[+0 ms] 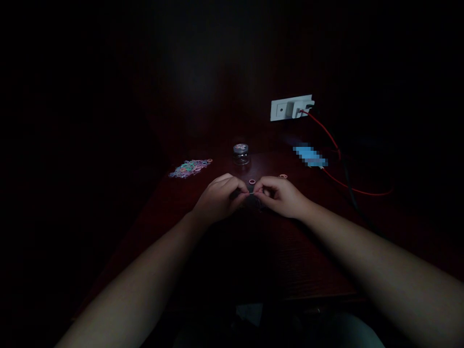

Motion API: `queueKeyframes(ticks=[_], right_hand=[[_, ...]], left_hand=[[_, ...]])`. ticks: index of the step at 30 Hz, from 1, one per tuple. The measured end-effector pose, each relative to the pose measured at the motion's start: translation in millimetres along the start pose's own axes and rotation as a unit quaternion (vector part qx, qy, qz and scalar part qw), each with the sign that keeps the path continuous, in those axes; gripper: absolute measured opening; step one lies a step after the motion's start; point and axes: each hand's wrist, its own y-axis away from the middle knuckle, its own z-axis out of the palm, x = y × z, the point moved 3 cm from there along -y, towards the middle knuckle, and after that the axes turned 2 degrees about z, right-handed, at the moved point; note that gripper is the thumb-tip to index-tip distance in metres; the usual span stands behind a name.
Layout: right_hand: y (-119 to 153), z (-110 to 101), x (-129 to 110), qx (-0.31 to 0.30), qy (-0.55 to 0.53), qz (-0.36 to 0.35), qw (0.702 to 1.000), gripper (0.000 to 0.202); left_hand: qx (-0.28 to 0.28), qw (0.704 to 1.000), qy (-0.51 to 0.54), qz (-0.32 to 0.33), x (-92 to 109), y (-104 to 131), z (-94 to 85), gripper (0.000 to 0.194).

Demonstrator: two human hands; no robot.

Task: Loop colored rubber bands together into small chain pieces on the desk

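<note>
Over the dark red table, my left hand (222, 195) and my right hand (282, 195) face each other, fingertips nearly meeting. Each one is closed in a pinch. Between them stretches a thin, pale elastic hair band (251, 193), one end in each pinch. Just beyond the fingertips lies a small pink hair band (252, 184). Another, orange-pink band (283, 176) shows behind my right hand. To the left is a loose pile of multicoloured hair bands (190, 167). Some small dark shapes under my right fingers are too dim to make out.
A clear round jar (241, 155) with a lid stands beyond my hands. At the back right, a white wall socket (279, 111) holds a charger (296, 109). Its red cable (326, 129) runs to a pixelated blue, phone-like object (310, 155). A dark cable (348, 179) hangs nearby.
</note>
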Motion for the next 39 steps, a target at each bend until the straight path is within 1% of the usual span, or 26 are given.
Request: queueKeyframes(ticks=[7,9,12,17,20,24,29,39], right_hand=[[-0.8,0.0,-4.0,0.011,0.002,-0.013,1.000,0.009],[-0.8,0.2,-4.6,0.009,0.008,-0.020,1.000,0.009],[-0.7,0.3,-4.3,0.007,0.017,-0.024,1.000,0.009],[-1.0,0.4,-3.8,-0.002,0.029,-0.028,0.999,0.009],[-1.3,-0.3,-5.2,-0.001,0.033,-0.030,0.999,0.010],[-1.2,0.3,-6.6,-0.008,0.025,-0.027,0.999,0.009],[-0.8,2.3,-5.1,-0.012,0.012,-0.020,1.000,0.010],[-1.7,3.8,-4.7,-0.009,-0.003,-0.008,1.000,0.009]], left_hand=[[-0.025,1.000,-0.009,0.004,1.9,-0.3,2.1,0.020],[-0.030,0.999,-0.009,0.005,0.9,-0.2,3.6,0.018],[-0.019,1.000,-0.005,0.004,0.2,-0.2,3.7,0.013],[-0.019,1.000,0.003,0.002,1.4,-0.6,3.0,0.010],[-0.016,1.000,0.008,0.003,1.3,-0.3,2.9,0.010],[-0.030,0.999,0.012,0.005,1.2,-0.4,3.3,0.009],[-0.029,1.000,0.005,-0.005,0.7,-0.8,2.3,0.010],[-0.048,0.999,0.011,-0.002,-1.9,1.1,6.1,0.010]])
